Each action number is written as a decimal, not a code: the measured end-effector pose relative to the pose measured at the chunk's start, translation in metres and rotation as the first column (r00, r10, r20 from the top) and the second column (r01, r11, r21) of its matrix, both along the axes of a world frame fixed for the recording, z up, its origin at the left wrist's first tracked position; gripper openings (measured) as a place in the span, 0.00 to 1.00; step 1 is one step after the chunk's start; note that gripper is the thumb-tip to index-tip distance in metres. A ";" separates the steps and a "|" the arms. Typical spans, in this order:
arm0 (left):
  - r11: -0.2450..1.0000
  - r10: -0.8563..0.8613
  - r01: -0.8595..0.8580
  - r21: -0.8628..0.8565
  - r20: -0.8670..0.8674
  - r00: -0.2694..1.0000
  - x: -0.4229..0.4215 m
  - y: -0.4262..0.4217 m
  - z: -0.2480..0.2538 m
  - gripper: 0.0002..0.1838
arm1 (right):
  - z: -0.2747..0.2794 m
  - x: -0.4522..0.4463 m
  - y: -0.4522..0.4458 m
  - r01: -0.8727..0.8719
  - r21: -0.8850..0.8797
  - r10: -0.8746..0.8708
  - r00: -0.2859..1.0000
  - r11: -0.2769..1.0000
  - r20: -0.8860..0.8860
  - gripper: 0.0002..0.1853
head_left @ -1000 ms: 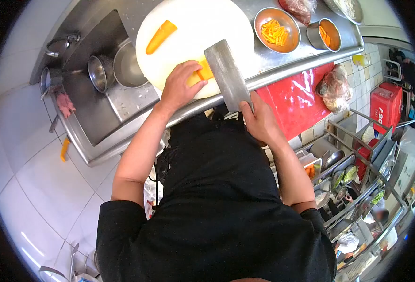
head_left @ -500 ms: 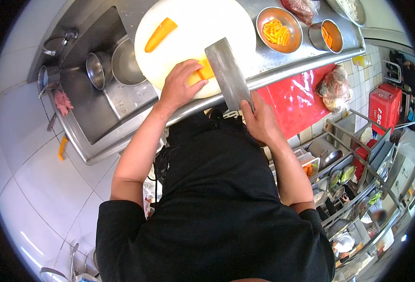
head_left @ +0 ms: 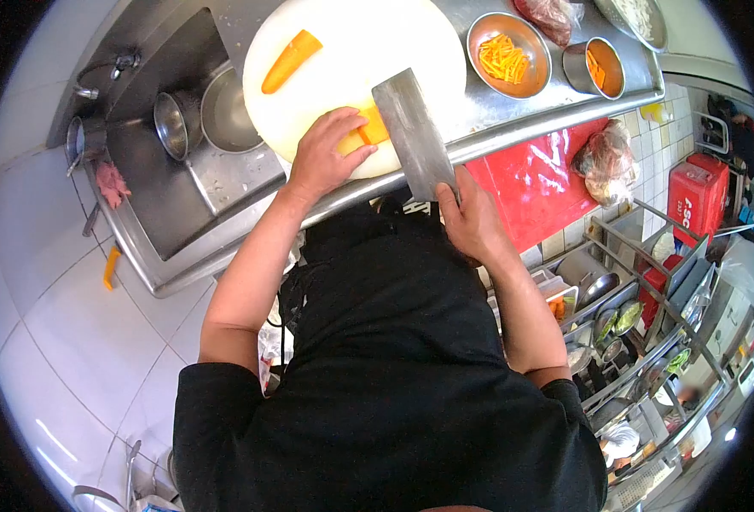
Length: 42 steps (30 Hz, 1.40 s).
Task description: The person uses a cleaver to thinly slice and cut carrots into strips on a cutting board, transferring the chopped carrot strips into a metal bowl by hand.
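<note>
On the round white cutting board [head_left: 351, 51], my left hand [head_left: 330, 154] presses its fingertips and thumb around a cut orange carrot piece [head_left: 374, 128]. My right hand [head_left: 472, 213] is wrapped round the handle end of a wide cleaver [head_left: 414, 132], whose blade lies beside the carrot piece, at its right. The handle itself is mostly hidden by the fingers. A longer peeled carrot length [head_left: 292, 61] rests apart at the board's upper left.
Right of the board stand a bowl of carrot strips [head_left: 503, 58] and a metal pot with carrot pieces [head_left: 594, 68]. A sink [head_left: 159, 192] holding pans is at left. A red sheet [head_left: 539, 183] and shelving [head_left: 641, 299] are at right.
Both hands, the cleaver and the carrot piece keep nearly the same places. The surroundings shift very slightly in the view.
</note>
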<state>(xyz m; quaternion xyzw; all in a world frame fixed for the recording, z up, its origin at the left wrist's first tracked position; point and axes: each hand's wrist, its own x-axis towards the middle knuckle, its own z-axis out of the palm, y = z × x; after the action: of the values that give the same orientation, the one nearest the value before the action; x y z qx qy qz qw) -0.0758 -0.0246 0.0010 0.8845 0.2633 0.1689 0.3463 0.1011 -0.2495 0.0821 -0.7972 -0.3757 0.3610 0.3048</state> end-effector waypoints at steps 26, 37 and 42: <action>1.000 0.026 -0.027 0.010 0.050 0.998 0.001 0.000 0.001 0.24 | 0.009 0.001 0.009 -0.064 -0.136 0.072 0.996 0.989 0.053 0.15; 1.000 0.023 -0.023 -0.007 0.040 0.999 0.001 0.001 0.003 0.23 | 0.013 -0.002 0.012 -0.074 -0.165 0.092 0.990 0.984 0.106 0.15; 0.999 0.038 -0.037 -0.017 0.061 0.997 0.001 0.001 -0.001 0.23 | 0.008 -0.002 0.009 -0.083 -0.131 0.098 0.989 0.988 0.113 0.16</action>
<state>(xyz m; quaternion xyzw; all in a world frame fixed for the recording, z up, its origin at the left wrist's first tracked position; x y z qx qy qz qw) -0.0746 -0.0239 -0.0001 0.8709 0.2704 0.2003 0.3582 0.0988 -0.2401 0.0904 -0.8172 -0.4055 0.3492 0.2142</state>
